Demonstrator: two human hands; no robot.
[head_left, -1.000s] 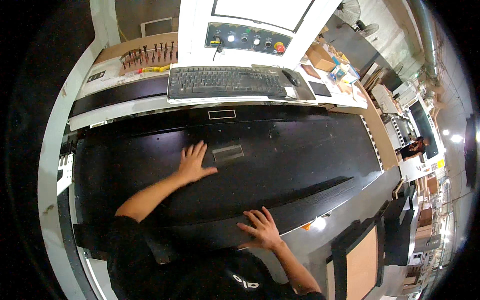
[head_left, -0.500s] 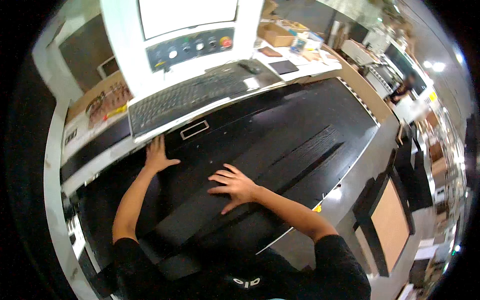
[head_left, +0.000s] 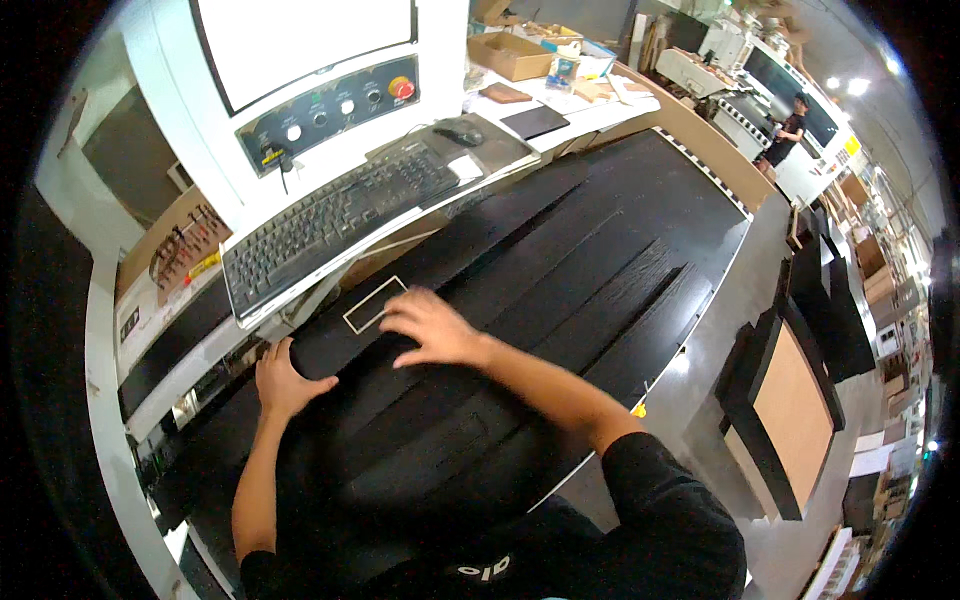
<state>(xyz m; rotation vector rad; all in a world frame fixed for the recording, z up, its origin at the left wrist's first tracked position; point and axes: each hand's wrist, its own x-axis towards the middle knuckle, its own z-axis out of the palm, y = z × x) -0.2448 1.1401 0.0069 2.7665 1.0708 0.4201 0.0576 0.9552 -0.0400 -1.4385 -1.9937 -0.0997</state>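
Note:
Several long black panels lie side by side in front of me. The farthest black panel (head_left: 450,262) carries a pale-edged rectangle (head_left: 352,322), which may be a cutout. At the near-left end of this panel, my left hand (head_left: 284,385) has its fingers hooked over the far edge and its thumb spread on top. My right hand (head_left: 440,332) is by the rectangle, fingers apart and slightly bent, holding nothing. Its fingertips overlap the rectangle's right side in the view; whether they touch the panel I cannot tell.
Beyond the panels, a shelf holds a black keyboard (head_left: 335,225) and mouse (head_left: 457,131), below a control panel (head_left: 330,112) with a red button. A cardboard box (head_left: 512,56) stands farther back. At right is a stack of boards (head_left: 795,415); a person (head_left: 788,135) stands in the distance.
The panel with the rectangle now lies farther from the keyboard shelf, with a gap between. My left hand has bent its fingers over the edge; my right hand has moved to the rectangle.

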